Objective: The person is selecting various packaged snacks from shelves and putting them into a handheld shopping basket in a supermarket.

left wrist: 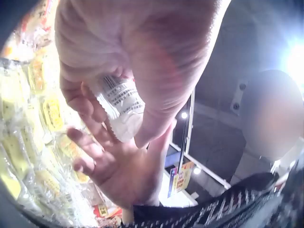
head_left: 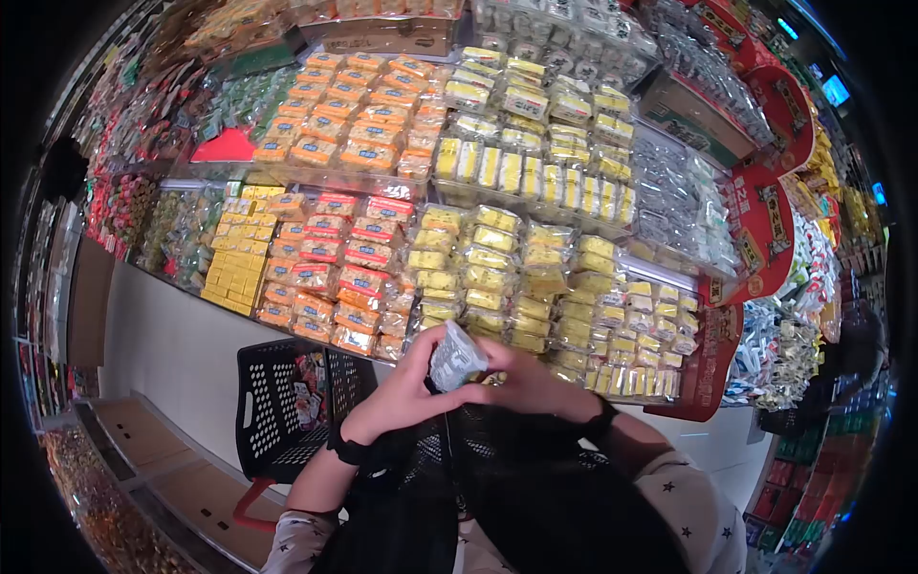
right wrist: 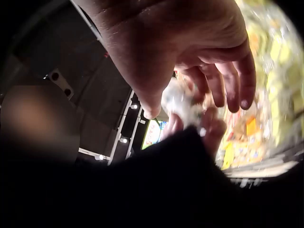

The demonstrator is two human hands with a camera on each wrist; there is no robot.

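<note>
A small wrapped snack packet [head_left: 457, 362] is held up in front of the chest. Its pale wrapper has a crimped edge, and the left wrist view shows a barcode and dark print on it [left wrist: 118, 97]. The left hand [head_left: 409, 390] grips it between thumb and fingers. On its other side, the right hand [head_left: 531, 381] has thumb and index finger at the packet's edges, while its other fingers [right wrist: 230, 88] hang loosely bent. Just beyond both hands lie yellow-labelled snack packs [head_left: 492, 258] on the display.
Orange snack packs [head_left: 368, 124] fill bins to the left, with yellow boxes [head_left: 234, 273] near the front edge. A black shopping basket [head_left: 263, 411] stands at lower left. Red display signs [head_left: 765, 220] border the right side, and bins of silvery packs [head_left: 674, 196] lie beside them.
</note>
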